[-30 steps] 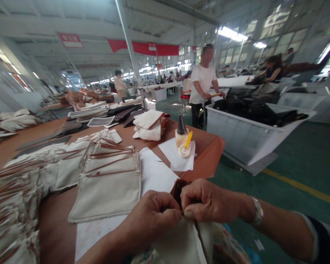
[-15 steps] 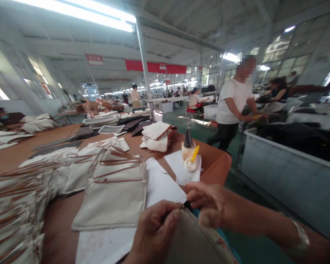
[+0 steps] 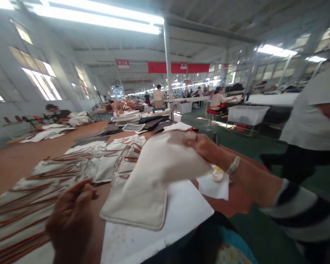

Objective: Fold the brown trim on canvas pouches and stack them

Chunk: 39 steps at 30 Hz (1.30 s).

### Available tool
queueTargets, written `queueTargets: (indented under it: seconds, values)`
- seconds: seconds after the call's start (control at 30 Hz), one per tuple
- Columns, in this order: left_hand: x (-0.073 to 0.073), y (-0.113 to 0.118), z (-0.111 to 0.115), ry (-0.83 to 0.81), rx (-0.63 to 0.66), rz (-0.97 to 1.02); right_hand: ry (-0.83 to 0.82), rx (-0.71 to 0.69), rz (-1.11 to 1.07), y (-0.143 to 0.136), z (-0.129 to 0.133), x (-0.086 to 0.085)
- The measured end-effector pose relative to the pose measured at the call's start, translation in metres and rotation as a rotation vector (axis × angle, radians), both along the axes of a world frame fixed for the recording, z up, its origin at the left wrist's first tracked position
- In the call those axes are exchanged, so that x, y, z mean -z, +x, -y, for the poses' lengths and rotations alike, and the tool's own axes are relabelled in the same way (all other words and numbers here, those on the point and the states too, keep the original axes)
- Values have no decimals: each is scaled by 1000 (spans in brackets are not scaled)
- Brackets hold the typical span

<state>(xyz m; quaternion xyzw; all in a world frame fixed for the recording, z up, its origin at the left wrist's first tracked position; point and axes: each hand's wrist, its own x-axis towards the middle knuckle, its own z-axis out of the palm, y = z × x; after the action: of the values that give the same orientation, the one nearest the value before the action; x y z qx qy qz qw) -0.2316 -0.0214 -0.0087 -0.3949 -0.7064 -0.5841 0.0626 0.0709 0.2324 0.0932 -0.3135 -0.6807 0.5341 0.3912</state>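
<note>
My right hand [image 3: 206, 146] grips the upper right edge of a beige sewn panel [image 3: 165, 157], which looks like leather or coated fabric. That panel is tilted and blurred by motion above the table. Under it lies a flat beige panel with a stitched rim [image 3: 137, 212], partly on a white paper sheet [image 3: 192, 211]. My left hand [image 3: 74, 216] is raised at lower left with fingers loosely curled and nothing visible between them. It is nearest to the rows of overlapping beige pieces with brown edging [image 3: 24, 212].
A small glue-smeared pot [image 3: 217, 174] stands on white paper at the right, partly behind my forearm. Dark and light panels [image 3: 156, 124] are stacked at the table's back. A person in a white shirt [image 3: 305, 110] stands at far right. A white bin [image 3: 247, 115] stands beyond the table.
My hands have moved apart from the panel's edge where they worked together. My right hand has carried the panel up and left over the flat one. The view has turned left.
</note>
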Motion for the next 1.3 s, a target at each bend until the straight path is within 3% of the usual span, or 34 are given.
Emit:
queueTargets:
  seconds: [0.07, 0.13, 0.2, 0.27, 0.4, 0.5, 0.6, 0.77, 1.0, 1.1, 1.3]
  values:
    - [5, -2, -22, -139, -104, -189, -29, 141, -18, -14, -46, -3]
    - [17, 6, -51, -301, 16, -371, -85, 207, 41, -22, -74, 5]
    - [33, 18, -84, -426, 204, -493, -138, 219, 126, -26, -80, 26]
    - [49, 28, -116, -540, 348, -587, -172, 173, 200, -28, -65, 57]
    - [67, 41, -161, -744, 505, -721, -239, -27, 318, -25, -2, 123]
    - [70, 46, -173, -831, 497, -791, -261, -114, 383, -8, 41, 156]
    - [69, 51, -167, -848, 459, -838, -269, -160, 413, 16, 67, 171]
    - [63, 57, -139, -822, 400, -828, -170, -160, 413, 53, 83, 170]
    - [28, 49, -108, -788, 602, -712, -5, -157, 331, 76, 97, 158]
    - [24, 46, -108, -774, 595, -642, 100, -169, 253, 52, 95, 145]
    - [33, 55, -104, -738, 579, -532, 405, -358, 135, -46, 80, 107]
